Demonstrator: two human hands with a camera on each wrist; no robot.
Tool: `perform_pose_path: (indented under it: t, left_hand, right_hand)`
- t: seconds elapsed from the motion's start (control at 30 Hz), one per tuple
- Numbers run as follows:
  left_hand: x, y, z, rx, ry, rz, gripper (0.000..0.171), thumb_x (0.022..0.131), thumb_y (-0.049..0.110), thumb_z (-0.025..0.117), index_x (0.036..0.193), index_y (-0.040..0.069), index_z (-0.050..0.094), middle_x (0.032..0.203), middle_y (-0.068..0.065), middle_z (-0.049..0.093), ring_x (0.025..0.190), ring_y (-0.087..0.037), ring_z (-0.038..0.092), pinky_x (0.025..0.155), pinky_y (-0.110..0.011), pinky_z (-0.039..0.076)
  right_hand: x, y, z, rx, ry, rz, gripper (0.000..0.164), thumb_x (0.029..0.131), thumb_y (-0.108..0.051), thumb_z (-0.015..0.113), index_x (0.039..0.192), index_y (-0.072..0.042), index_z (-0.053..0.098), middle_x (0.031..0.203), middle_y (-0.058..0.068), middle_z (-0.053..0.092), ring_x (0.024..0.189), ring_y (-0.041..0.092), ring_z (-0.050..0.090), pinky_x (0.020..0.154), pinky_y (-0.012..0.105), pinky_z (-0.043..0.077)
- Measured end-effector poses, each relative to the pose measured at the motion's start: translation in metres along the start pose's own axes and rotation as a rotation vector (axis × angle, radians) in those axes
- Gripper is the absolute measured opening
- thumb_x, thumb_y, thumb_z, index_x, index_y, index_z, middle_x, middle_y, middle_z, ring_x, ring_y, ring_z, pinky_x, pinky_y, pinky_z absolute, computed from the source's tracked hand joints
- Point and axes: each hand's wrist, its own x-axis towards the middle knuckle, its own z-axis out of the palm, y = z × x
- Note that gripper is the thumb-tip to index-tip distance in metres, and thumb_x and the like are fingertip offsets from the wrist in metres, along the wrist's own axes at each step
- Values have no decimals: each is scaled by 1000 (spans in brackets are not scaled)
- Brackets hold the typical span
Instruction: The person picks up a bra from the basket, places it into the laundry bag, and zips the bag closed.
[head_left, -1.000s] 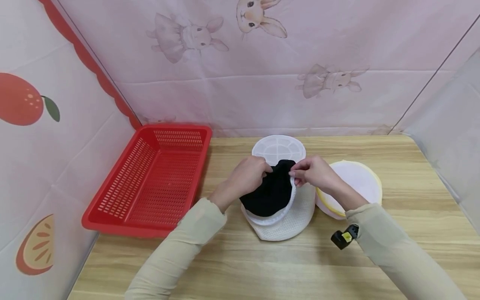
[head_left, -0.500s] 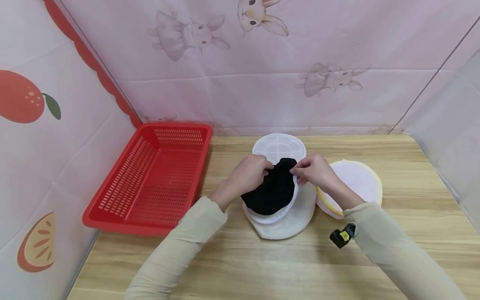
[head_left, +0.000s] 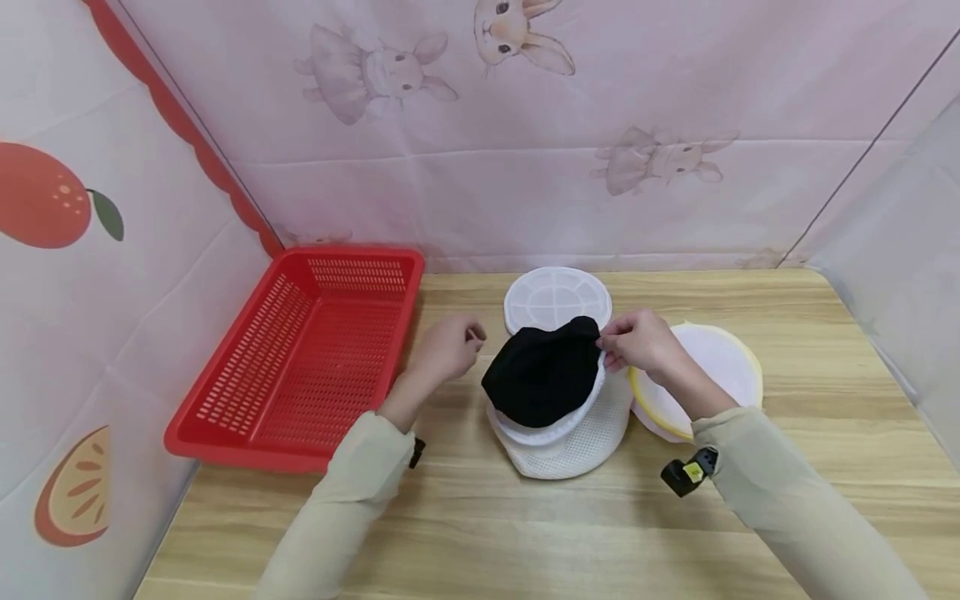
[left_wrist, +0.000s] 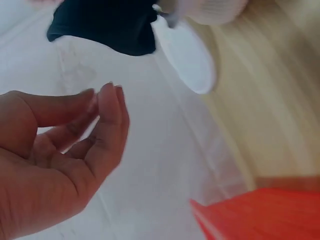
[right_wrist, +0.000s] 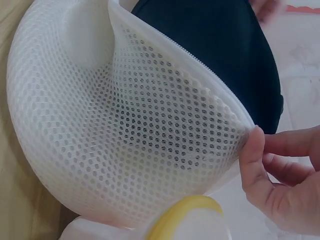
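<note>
A white mesh laundry bag (head_left: 573,446) with a zipped edge stands on the table, its mouth spread. Inside and over its rim sits a black cloth piece (head_left: 543,375), probably a garment; its kind cannot be told. My right hand (head_left: 641,343) pinches the bag's zip edge between thumb and fingers, beside the black cloth (right_wrist: 215,55). In the right wrist view the mesh (right_wrist: 165,110) is drawn up toward those fingertips. My left hand (head_left: 450,348) hangs left of the bag, apart from it. Its fingers (left_wrist: 107,120) curl loosely around nothing.
A red perforated basket (head_left: 401,350) stands at the left. Behind the bag lies a white oval piece with a grid pattern (head_left: 555,292). To the right is a round white bag with yellow trim (head_left: 720,367). A patterned pink sheet (head_left: 480,200) hangs behind the table.
My left hand has let go of the black cloth and moved left, away from the bag. My right hand keeps its pinch on the bag's edge and has shifted slightly right.
</note>
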Motion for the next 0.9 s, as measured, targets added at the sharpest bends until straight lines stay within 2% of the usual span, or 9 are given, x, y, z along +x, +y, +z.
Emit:
perform_pose_path:
  t: [0.07, 0.2, 0.3, 0.6, 0.73, 0.9]
  left_hand:
    - [-3, -9, 2, -17, -15, -47, 10, 82, 2, 58, 88, 3, 66, 79, -6, 63, 71, -18, 57, 63, -28, 47]
    - [-5, -24, 14, -38, -76, -70, 4, 78, 0, 62, 79, 0, 66, 64, -4, 60, 58, -14, 56, 53, -23, 45]
    - [-5, -29, 25, -87, -127, -99, 3, 77, 2, 65, 77, -1, 64, 59, -2, 59, 54, -11, 54, 50, -21, 42]
    - [-5, -32, 44, -247, -176, -175, 9, 76, 3, 69, 70, 2, 63, 59, -9, 63, 55, -17, 62, 51, -18, 45]
    - [-6, -32, 48, -325, -183, -199, 7, 77, 3, 68, 73, 0, 63, 59, -8, 62, 57, -20, 64, 54, -23, 51]
    - [-6, -33, 51, -367, -173, -221, 5, 75, 2, 69, 74, -2, 65, 61, -8, 63, 57, -19, 64, 55, -24, 51]
  right_hand:
    - [-1, 0, -2, 22, -1, 15, 18, 86, 5, 53, 95, 21, 55, 59, 6, 58, 52, 12, 59, 57, 28, 54]
    - [-1, 0, -3, 71, -4, 24, 18, 86, 6, 51, 95, 22, 54, 60, 6, 58, 51, 11, 58, 56, 26, 54]
    - [-2, 0, -4, 105, -8, 26, 18, 86, 7, 50, 95, 23, 53, 61, 6, 58, 51, 11, 58, 55, 26, 54]
    - [-3, 1, -7, 158, -8, 28, 17, 85, 9, 49, 95, 24, 52, 63, 7, 59, 51, 12, 58, 55, 26, 54]
    - [-3, 2, -9, 173, -8, 29, 18, 85, 9, 49, 94, 24, 52, 62, 7, 59, 51, 12, 59, 55, 26, 54]
    - [-2, 3, -11, 176, -9, 37, 18, 85, 9, 49, 94, 24, 51, 62, 6, 59, 53, 12, 59, 56, 26, 54]
